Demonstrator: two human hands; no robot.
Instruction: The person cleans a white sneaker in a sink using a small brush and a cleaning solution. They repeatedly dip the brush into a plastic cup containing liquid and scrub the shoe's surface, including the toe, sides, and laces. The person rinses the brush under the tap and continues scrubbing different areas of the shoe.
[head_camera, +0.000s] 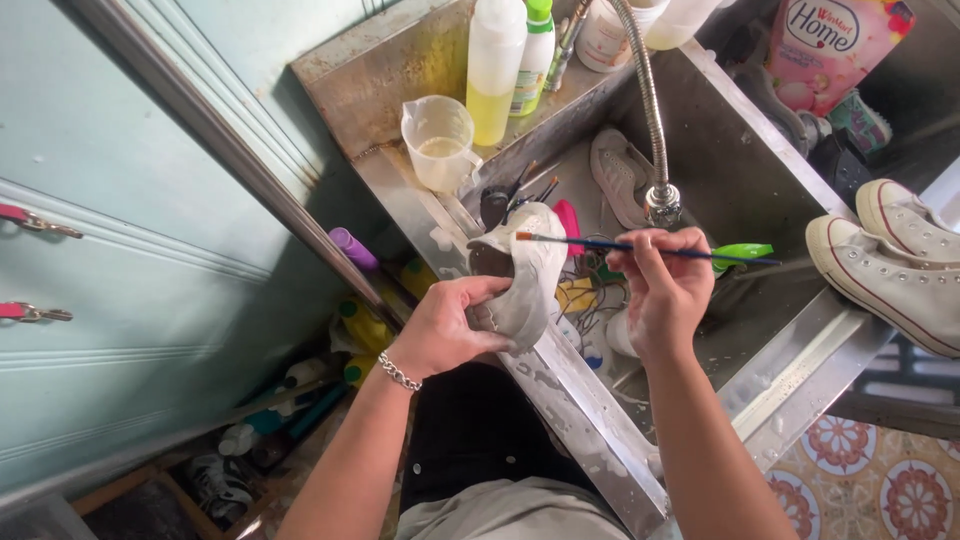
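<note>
Left hand grips shoe, right hand pinches paintbrush (faucet just above).

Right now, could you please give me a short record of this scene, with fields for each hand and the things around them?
left hand: left hand grips a pale sneaker over the sink rim
right hand: right hand holds a thin blue paintbrush, bristles at the sneaker
sink: steel; another shoe lies inside, under the hose tap
ledge: measuring jug, yellow bottle
right side: two white high-tops
</note>
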